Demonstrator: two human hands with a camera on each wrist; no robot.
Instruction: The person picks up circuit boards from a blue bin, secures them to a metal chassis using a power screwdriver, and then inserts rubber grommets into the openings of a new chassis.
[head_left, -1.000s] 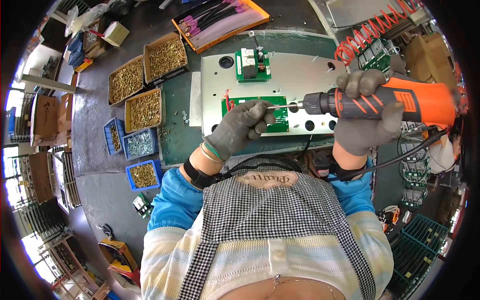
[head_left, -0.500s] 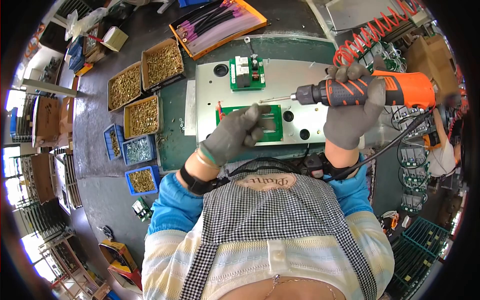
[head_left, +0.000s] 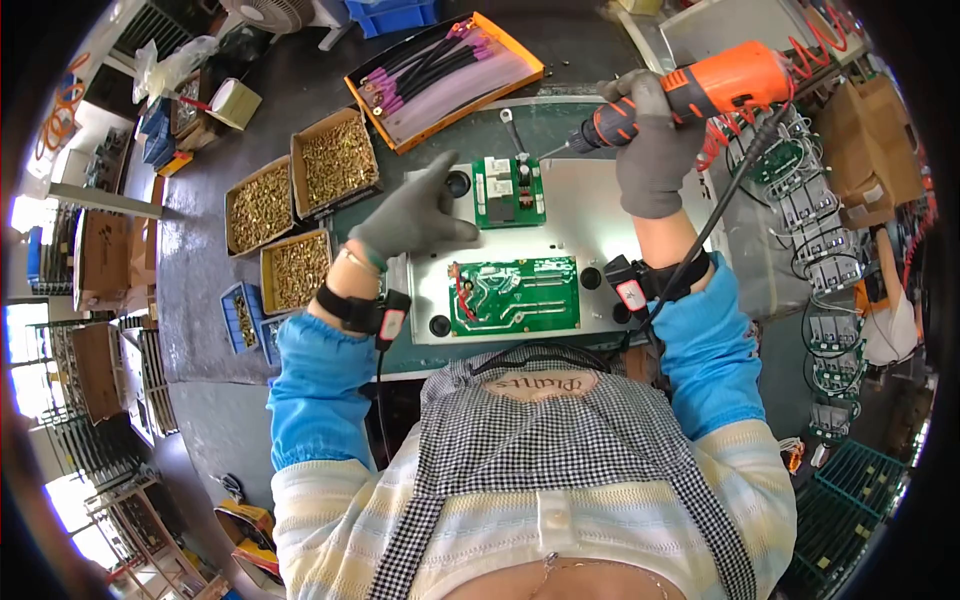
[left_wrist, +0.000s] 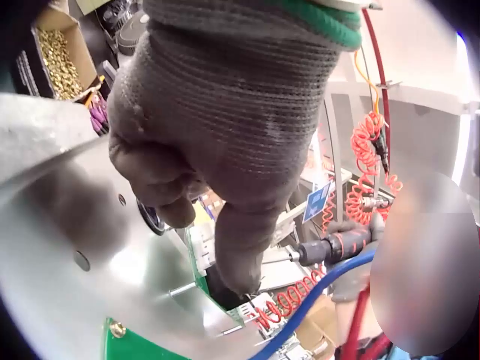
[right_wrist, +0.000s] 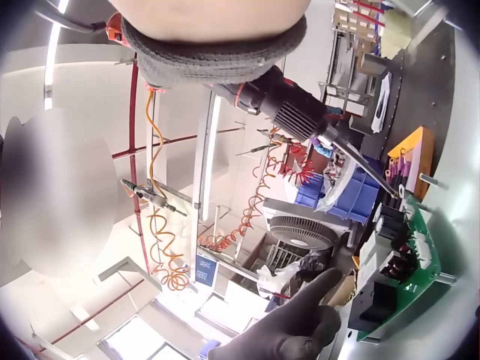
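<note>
My gloved right hand (head_left: 655,155) grips an orange and black electric screwdriver (head_left: 740,78). Its long bit (right_wrist: 360,161) slants toward the far corner of the upper green circuit board (head_left: 512,208), right beside a ring-ended black cable (head_left: 508,120). The gloved left hand (head_left: 415,215) hovers left of that board, thumb and fingers spread apart, holding nothing. Both hands are over a silver metal plate (head_left: 630,250) with round holes and upright studs. Nearer the body, a second green board (head_left: 535,295) with red wires lies on the plate.
Cardboard boxes of brass fasteners (head_left: 340,155) and blue bins (head_left: 240,318) stand to the left. An orange-edged tray (head_left: 530,65) of black cables lies beyond the plate. A red coiled hose (head_left: 715,145) and stacked board assemblies (head_left: 830,260) are on the right.
The right hand has carried the screwdriver from beside the lower board to the upper board's far corner. My left hand has left the bit's tip, moving outward and left, its fingers spreading.
</note>
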